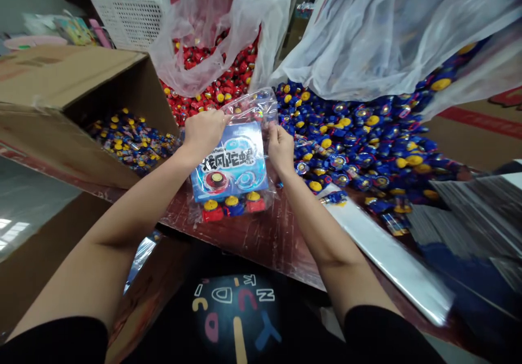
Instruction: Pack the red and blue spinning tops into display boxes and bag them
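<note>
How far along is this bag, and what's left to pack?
Looks done: the clear bag holds a printed card and three yellow-topped toys. In hand: left hand and right hand grip its upper part; whether it's sealed, I can't tell. Probably left: the loose red toys and blue toys piled behind.

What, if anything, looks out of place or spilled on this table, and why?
The blue toys look spilled: they spread loose over the table beyond the plastic, with at least one on the end of the white stack. The box rests on its side, which looks odd but may be deliberate. Nothing looks clearly damaged.
</note>
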`<state>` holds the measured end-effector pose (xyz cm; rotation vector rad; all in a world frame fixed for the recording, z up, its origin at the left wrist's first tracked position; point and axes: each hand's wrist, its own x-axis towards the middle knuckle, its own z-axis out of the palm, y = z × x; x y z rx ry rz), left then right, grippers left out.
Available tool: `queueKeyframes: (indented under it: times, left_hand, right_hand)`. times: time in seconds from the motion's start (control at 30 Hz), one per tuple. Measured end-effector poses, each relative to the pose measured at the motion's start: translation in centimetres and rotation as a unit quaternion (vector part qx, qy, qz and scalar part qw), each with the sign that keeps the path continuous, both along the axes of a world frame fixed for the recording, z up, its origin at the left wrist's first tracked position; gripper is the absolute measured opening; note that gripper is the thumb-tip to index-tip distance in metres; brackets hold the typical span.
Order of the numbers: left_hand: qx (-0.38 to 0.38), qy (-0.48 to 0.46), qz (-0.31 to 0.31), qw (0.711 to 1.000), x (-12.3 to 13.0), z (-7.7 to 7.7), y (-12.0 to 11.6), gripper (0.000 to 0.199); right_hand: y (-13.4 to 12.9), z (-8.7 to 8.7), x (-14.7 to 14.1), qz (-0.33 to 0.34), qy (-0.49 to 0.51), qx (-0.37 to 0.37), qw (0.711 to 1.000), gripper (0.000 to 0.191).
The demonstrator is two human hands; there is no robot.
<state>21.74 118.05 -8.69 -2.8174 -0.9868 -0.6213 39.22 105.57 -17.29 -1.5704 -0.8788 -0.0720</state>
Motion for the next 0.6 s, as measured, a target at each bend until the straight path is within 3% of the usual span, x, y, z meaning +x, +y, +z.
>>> queueKeyframes:
  times: [0.17, 0.4, 0.5, 0.57, 0.6]
  left_hand:
    - [-0.015, 0.009, -0.015, 1.000, 2.1, -1.4, 0.7, 0.043]
    - [-0.145, 0.077, -0.076, 0.984, 4.1, -4.7, 2.2, 0.039]
    - [-0.173, 0.082, -0.132, 0.973, 4.3, -5.8, -0.4, 0.035]
    - [-0.197, 0.074, -0.174, 0.962, 4.1, -5.7, -3.8, 0.039]
    - [-0.225, 0.075, -0.224, 0.945, 3.8, -5.2, -5.8, 0.042]
  right_hand:
    - [0.8, -1.6, 0.8, 0.058, 0.010, -0.021, 0.998, 0.061]
    - [1.9, -5.2, 1.7, 0.135, 0.053, -0.059, 0.988, 0.064]
    - [0.3, -6.7, 0.8, 0.191, 0.079, -0.071, 0.976, 0.070]
    - [-1.9, -7.5, 0.0, 0.232, 0.095, -0.075, 0.965, 0.075]
    - [-3.1, -7.9, -0.4, 0.248, 0.103, -0.078, 0.960, 0.079]
